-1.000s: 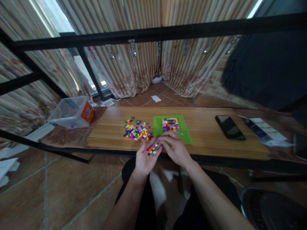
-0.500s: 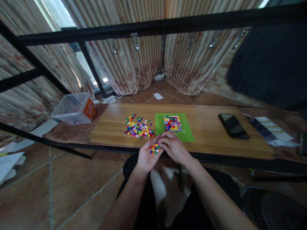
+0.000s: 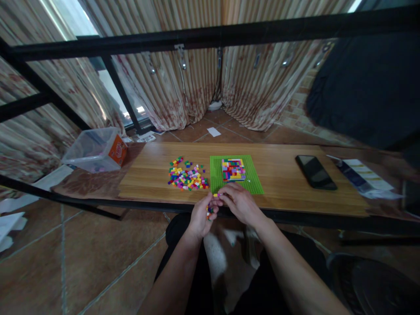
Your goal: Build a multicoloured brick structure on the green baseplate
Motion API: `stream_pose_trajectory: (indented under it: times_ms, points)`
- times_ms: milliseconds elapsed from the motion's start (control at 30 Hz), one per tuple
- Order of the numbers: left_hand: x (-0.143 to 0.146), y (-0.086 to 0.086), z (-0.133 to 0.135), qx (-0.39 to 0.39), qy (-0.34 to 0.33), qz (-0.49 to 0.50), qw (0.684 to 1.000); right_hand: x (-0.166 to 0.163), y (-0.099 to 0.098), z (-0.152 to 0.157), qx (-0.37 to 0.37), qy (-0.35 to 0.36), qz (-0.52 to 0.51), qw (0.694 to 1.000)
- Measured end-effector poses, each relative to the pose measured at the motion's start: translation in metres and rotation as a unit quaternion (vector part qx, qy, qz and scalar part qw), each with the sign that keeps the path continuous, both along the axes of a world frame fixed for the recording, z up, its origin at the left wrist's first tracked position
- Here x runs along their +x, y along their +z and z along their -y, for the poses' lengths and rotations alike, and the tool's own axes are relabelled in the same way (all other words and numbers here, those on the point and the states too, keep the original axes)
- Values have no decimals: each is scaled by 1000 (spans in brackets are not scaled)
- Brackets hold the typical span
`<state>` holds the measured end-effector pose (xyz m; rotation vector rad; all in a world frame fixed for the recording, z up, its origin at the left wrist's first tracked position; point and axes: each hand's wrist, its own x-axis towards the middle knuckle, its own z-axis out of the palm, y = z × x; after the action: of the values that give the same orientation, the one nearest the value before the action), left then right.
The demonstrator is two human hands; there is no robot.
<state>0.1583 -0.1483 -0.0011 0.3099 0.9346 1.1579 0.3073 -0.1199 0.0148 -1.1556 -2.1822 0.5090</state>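
My left hand is curled around several small toy bricks just in front of the table edge. At its thumb and fingertips is a small yellow brick. Fingertips of my right hand are pinched together against the right side of that brick, where a pinkish piece partly shows. Just beyond my hands lies a green studded baseplate, carrying a rectangular block of multicoloured bricks. A loose pile of coloured bricks is spread left of the baseplate.
On the wooden tabletop, a black phone lies to the right, with printed papers past it. A clear plastic box with an orange label stands at the left. A black metal bar crosses above the table.
My left hand has gone from a flat palm showing the bricks to curled fingers around them. A yellow brick now shows between the fingertips of both hands. The view has shifted slightly.
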Motion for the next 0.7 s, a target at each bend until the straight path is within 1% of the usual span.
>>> stream_pose_trajectory:
  times_ms: [167, 333, 433, 567, 700]
  points:
    - [0, -2, 0, 26, -14, -31, 999, -2, 0, 1, -13, 17, 12, 1000]
    - [2, -1, 1, 40, -16, -81, 996, -3, -1, 2, -12, 13, 0, 1000]
    - [2, 0, 1, 39, -24, -90, 995, -3, 2, 3, -21, 17, -16, 999]
    - [0, 0, 1, 34, -41, -62, 997, -7, 5, 5, -44, 22, -81, 995]
    - [-1, 1, 0, 25, -39, -25, 999, -10, 3, 4, -79, 7, -175, 981]
